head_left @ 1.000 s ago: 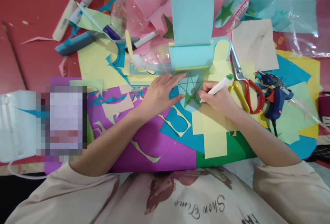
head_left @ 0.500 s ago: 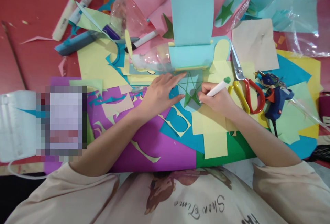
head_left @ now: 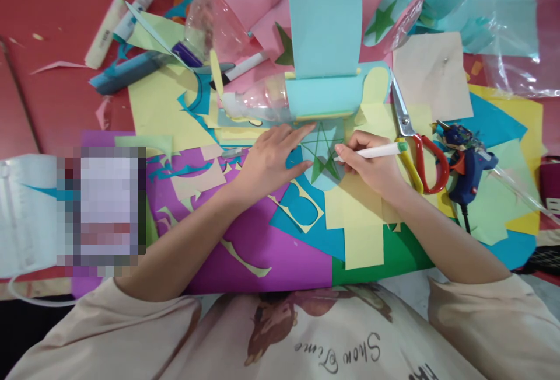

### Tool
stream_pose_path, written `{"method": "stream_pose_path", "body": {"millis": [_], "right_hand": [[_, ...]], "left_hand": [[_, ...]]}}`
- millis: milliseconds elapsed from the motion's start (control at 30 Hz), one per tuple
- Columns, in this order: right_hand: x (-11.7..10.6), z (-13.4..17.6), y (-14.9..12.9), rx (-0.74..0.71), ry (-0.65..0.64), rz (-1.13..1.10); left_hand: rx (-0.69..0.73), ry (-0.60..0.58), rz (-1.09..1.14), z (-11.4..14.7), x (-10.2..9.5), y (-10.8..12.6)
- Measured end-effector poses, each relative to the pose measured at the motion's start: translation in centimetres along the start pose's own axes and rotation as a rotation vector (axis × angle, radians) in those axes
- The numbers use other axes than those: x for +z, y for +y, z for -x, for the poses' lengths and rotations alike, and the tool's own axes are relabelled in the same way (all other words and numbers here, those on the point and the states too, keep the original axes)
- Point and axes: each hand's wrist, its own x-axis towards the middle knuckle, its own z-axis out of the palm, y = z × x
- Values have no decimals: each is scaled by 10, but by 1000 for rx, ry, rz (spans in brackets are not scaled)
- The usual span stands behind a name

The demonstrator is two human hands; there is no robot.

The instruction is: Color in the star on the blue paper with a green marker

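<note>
Tbl point(head_left: 61, 100): RH point(head_left: 371, 171) pinch on marker point(head_left: 381, 150)

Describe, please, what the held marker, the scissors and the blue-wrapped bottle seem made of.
Held marker: probably plastic; its white barrel looks smooth.
Scissors: metal blades, with a silver glint; red and yellow handles, perhaps plastic or coated metal, look smooth.
Bottle: probably clear plastic, see-through and glossy.

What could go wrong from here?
Green ink on the star might smudge if the left hand slides inward across the light blue paper. The white marker in the right hand could stray past the outline. The scissors beside that hand may get bumped.
</note>
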Motion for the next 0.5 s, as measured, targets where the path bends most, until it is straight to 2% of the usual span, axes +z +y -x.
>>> {"method": "stream_pose_path", "body": {"millis": [500], "right_hand": [[3, -1, 2, -1, -12, 39]], "left_hand": [[-3, -5, 19, 0, 1, -1]]}}
